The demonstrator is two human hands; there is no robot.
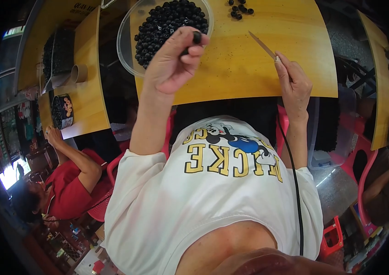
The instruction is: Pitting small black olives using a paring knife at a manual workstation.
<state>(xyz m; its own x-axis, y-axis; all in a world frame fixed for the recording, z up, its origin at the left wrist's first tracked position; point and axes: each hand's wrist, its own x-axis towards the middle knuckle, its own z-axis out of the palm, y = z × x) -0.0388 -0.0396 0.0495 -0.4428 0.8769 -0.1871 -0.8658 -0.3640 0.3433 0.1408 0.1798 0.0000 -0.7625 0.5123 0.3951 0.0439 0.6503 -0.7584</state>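
Upper centre of the frame, black bead (pixel 197 37): small and rounded, pinched at the fingertips, just beside the right part of the tub's rim as seen here.
Left hand (pixel 175 59): raised in front of the lower right part of the tub, with a narrow grip, thumb and fingers closed on the bead; a second dark spot shows among the curled fingers, too shaded to identify.
Knife (pixel 262 44): right of the upper centre, slim blade slanting with its tip toward the upper left; its handle is hidden by the hand.
Right hand (pixel 295 85): right of centre, fingers folded around the knife, thumb along its near end, well apart from the left hand.
Tub (pixel 122 54): round, clear, at the top left of centre, holding a heap of black beads (pixel 162 30).
Loose beads (pixel 238 9): a small cluster at the top edge, right of the tub.
Yellow table (pixel 231 75): under all of these, speckled with dark crumbs between the hands.
White shirt (pixel 231 201): printed, across the lower centre, with a black cable (pixel 297 197) running down its right part.
Co-worker in red (pixel 73 192): lower left, one hand near a printed container (pixel 63 111).
Cardboard ring (pixel 79 73): upper left, on another tabletop.
Red chair (pixel 363 174): right side of the frame.
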